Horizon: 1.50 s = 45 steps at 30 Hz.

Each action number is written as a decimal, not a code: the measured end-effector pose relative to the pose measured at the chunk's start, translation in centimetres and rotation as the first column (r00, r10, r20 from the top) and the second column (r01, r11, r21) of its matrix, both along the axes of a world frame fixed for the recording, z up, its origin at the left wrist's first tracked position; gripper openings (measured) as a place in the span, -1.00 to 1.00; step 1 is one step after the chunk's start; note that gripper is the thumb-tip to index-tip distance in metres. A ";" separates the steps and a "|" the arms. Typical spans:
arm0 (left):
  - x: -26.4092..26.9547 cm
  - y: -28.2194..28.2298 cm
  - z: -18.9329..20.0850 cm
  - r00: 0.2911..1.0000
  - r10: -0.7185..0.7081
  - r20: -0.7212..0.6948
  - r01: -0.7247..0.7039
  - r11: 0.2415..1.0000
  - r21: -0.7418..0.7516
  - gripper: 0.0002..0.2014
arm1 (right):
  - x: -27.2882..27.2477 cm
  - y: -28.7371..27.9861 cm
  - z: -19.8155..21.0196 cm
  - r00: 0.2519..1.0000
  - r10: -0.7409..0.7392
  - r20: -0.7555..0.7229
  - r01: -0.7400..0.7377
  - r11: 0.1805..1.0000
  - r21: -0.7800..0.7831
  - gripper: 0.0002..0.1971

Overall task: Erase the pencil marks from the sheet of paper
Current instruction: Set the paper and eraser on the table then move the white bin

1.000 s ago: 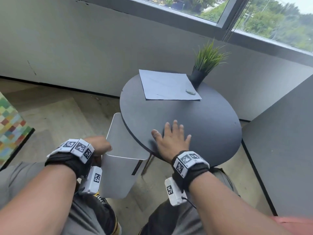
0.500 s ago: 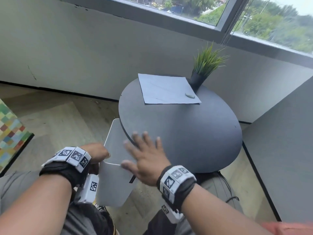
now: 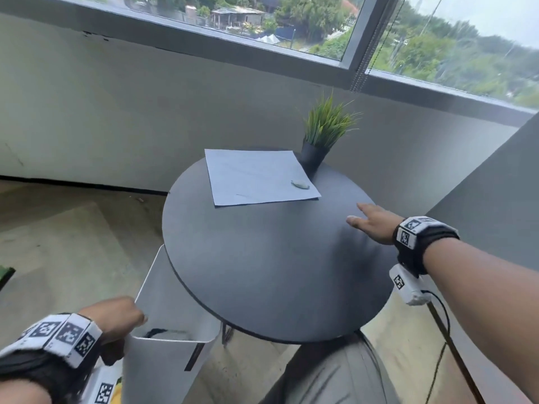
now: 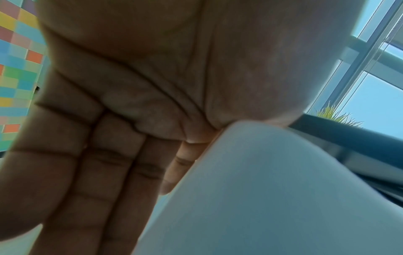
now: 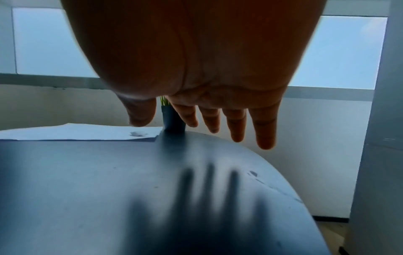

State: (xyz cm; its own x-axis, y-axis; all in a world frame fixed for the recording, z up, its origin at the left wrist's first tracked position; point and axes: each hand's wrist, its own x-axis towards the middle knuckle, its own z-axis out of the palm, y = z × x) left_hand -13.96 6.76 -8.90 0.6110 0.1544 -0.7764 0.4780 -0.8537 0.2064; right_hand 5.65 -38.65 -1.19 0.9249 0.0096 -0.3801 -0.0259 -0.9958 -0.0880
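1. Head view: a round black table (image 3: 262, 272) stands below a window (image 3: 291, 21). A white sheet of paper (image 3: 256, 176) lies flat on the far part of the tabletop, and a small pale eraser (image 3: 300, 184) rests on the sheet near its right near corner. A faint pencil mark (image 3: 245, 196) shows close to the sheet's near edge. A potted grass plant (image 3: 320, 135) stands just beyond the sheet's right far corner. The right hand (image 3: 376, 224) is stretched out over the right side of the table, fingers straight and holding nothing, near the sheet but apart from it. The left hand (image 3: 116, 316) is low at the left, fingers curled over the rim of a white bin (image 3: 163, 360) that stands beside the table and partly under its edge.

2. Left wrist view: the left hand (image 4: 122, 120) fills most of the picture, palm toward the camera. Its fingers (image 4: 72, 181) lie along the outside of the bin (image 4: 272, 198) wall, with the wall's edge caught between thumb base and fingers. The table (image 4: 348, 136) edge and the plant (image 4: 333, 115) show at the right.

3. Right wrist view: the right hand (image 5: 196, 60) hovers above the tabletop (image 5: 109, 181), fingers (image 5: 263, 131) spread and relaxed, its shadow on the surface below. The paper (image 5: 76, 133) lies further off to the left with the eraser (image 5: 139, 133) on it, beside the plant pot (image 5: 174, 120).
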 end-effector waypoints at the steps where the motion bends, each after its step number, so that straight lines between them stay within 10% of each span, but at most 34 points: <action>1: 0.2 -0.1 0.0 1.000 -0.002 -0.006 0.002 1.000 0.008 -0.78 | 0.6 0.0 -0.5 1.000 -0.007 -0.026 0.007 1.000 -0.016 -0.23; 7: 1.6 0.8 -2.1 0.999 -0.042 0.020 0.041 0.998 0.044 -0.63 | -1.6 7.0 -3.4 0.986 0.151 -0.067 -0.159 0.979 -0.125 0.01; 11: 1.9 1.5 -3.1 0.999 0.018 0.044 -0.018 1.000 0.000 -0.78 | -3.4 8.5 -1.5 0.834 0.551 -0.042 -0.540 0.829 0.142 -0.26; 16: 1.6 0.2 -2.1 1.000 0.009 0.027 -0.009 1.000 -0.003 -0.73 | 1.7 5.8 -2.7 0.980 0.185 0.070 -0.185 0.983 0.000 -0.24; 20: 1.5 0.1 -2.1 0.999 -0.016 0.038 0.014 0.999 0.048 -0.77 | -0.7 9.1 -3.5 0.962 0.269 -0.048 -0.271 0.961 -0.049 0.02; 27: 1.5 -0.3 -1.6 0.998 -0.043 0.054 0.040 0.997 0.071 -0.79 | -16.5 16.8 0.6 0.601 0.794 -0.093 -0.723 0.589 0.362 -0.17; 30: 1.4 -0.5 -1.5 0.996 -0.080 0.044 0.077 0.995 0.068 -0.69 | -17.7 14.7 1.0 0.773 0.632 0.048 -0.565 0.653 0.504 -0.26; 32: 1.3 -0.5 -1.7 0.996 -0.061 0.067 0.056 0.995 0.084 -0.69 | -15.8 11.1 -0.5 0.970 0.190 0.151 -0.240 0.849 0.472 -0.24; 35: 1.0 -0.5 -1.8 0.994 -0.073 0.081 0.062 0.990 0.124 -0.64 | -14.5 7.9 -3.1 0.979 -0.169 0.113 0.133 0.953 0.272 -0.03; 41: 0.7 -0.2 -2.7 0.995 -0.047 0.087 0.037 0.993 0.112 -0.64 | -20.0 20.9 -5.2 0.976 0.209 0.065 -0.217 0.964 0.152 -0.20; 45: 0.7 0.6 -4.8 0.996 0.020 0.093 -0.019 1.000 -0.008 -0.70 | -23.0 26.1 -3.5 0.833 0.541 0.116 -0.536 0.738 0.410 -0.36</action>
